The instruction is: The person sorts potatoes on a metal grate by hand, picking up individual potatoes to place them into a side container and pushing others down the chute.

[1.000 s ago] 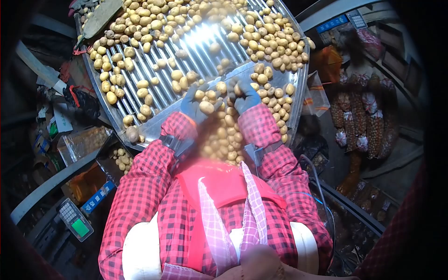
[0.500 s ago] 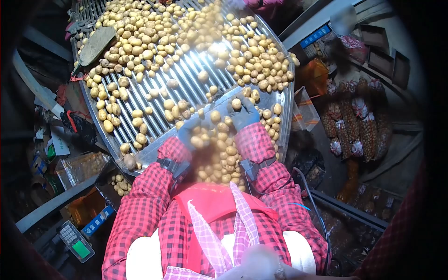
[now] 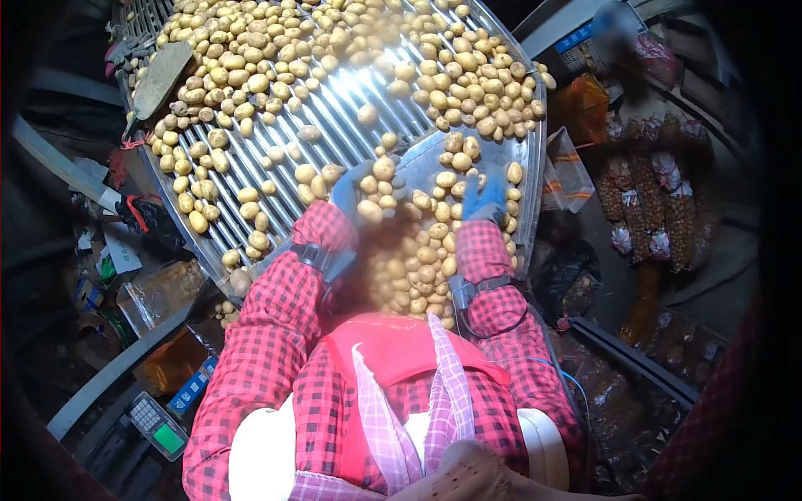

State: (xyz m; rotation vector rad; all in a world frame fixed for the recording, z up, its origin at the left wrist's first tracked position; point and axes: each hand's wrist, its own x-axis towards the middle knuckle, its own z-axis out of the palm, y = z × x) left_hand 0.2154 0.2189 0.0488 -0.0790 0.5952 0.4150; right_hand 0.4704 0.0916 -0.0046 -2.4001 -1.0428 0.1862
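Observation:
My left hand (image 3: 349, 194), in a blue-grey glove, rests at the near edge of the metal rollers (image 3: 288, 179). Its fingers stretch forward, curving beside a few potatoes (image 3: 383, 169) without closing on one. To the right, my right hand (image 3: 486, 200) wears a blue glove and is slightly blurred. Its fingers point forward, apart, over the metal ledge (image 3: 422, 159) next to loose potatoes (image 3: 446, 179). Between my forearms, a heap of potatoes (image 3: 424, 255) reaches toward my red apron (image 3: 384, 355).
Many potatoes (image 3: 242, 63) cover the far rollers, and more pile up at the right (image 3: 493, 92). A flat grey-green paddle-shaped piece (image 3: 163, 81) lies at the far left. Filled net bags (image 3: 639, 196) stand on the right; a keypad scale display (image 3: 159, 426) is lower left.
My right hand has moved right and no longer has a potato at its fingertips. My left hand has shifted forward beside the potatoes. The view has shifted slightly.

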